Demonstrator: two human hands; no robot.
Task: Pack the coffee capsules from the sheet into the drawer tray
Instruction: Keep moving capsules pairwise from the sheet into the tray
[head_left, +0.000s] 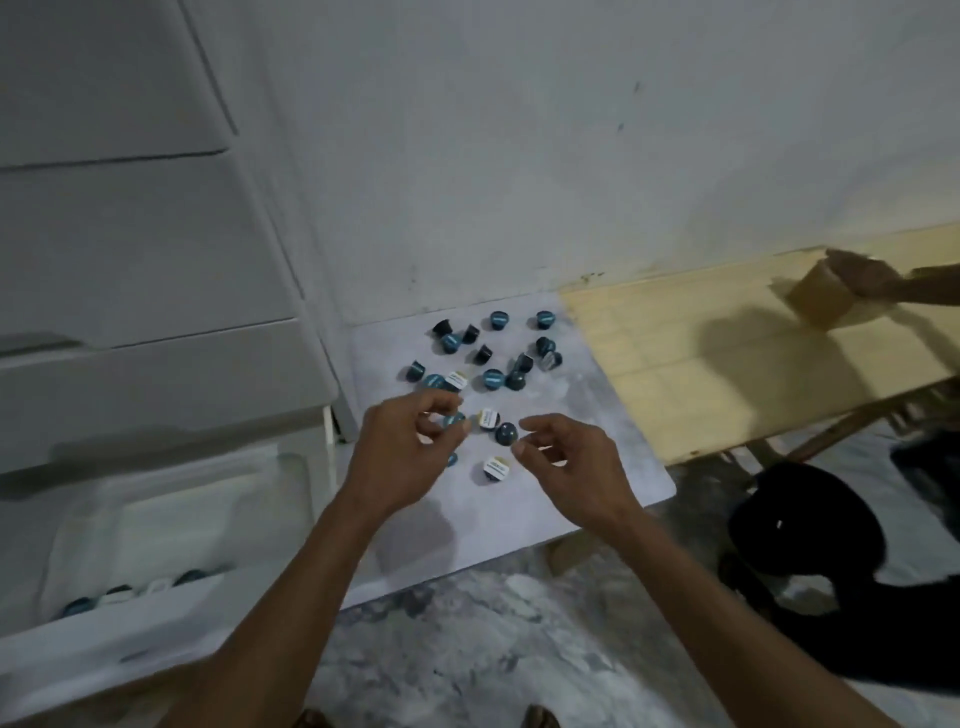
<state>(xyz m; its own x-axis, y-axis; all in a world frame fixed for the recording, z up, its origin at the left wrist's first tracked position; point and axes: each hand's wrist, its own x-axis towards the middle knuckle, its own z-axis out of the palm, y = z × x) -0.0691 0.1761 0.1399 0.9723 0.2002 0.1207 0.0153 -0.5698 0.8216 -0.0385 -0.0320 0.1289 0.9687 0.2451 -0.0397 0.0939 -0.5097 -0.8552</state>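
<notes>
Several coffee capsules (492, 379), mostly teal and dark with a few white-lidded ones (497, 468), lie scattered on a pale grey sheet (597, 467) on the floor. My left hand (400, 457) is over the sheet's near left part, thumb and forefinger closed around a teal capsule (455, 420). My right hand (569, 462) hovers beside it with fingers apart and empty, its fingertips close to a dark capsule (506, 434). The white drawer tray (171, 509) sits in the open drawer at lower left, with a few capsules (78, 606) along its near edge.
A white drawer unit (130, 249) rises at left against the wall. A low wooden board (727, 358) adjoins the sheet on the right, where another person's hand (865, 275) holds a cardboard box (821, 304). A black bag (810, 525) lies on the marbled floor.
</notes>
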